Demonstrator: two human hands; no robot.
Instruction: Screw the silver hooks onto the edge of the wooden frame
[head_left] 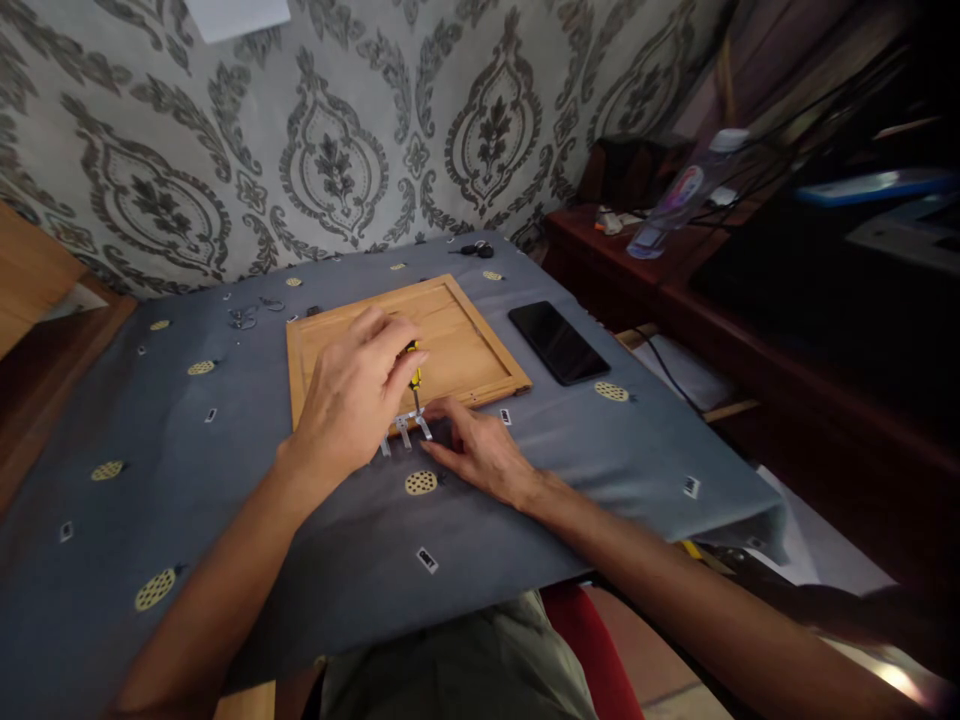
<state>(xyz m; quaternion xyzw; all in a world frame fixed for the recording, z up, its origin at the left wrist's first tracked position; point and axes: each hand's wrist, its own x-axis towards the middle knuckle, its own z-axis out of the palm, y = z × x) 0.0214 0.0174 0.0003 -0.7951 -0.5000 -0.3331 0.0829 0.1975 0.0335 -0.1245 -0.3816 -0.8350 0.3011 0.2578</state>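
My left hand is closed round a small yellow-and-black screwdriver, held upright. Its tip comes down on a metal hook rack at the near edge of a framed wooden panel. Several hooks of the rack hang out over that edge, and its left part is hidden behind my left hand. From the right, my right hand has its thumb and forefinger on either side of the rack's right end, gripping it. The panel lies flat on the table.
A black phone lies right of the panel on the blue tablecloth. Keys sit behind it; small metal pieces lie at back left. A plastic bottle stands on the dark wooden desk at right.
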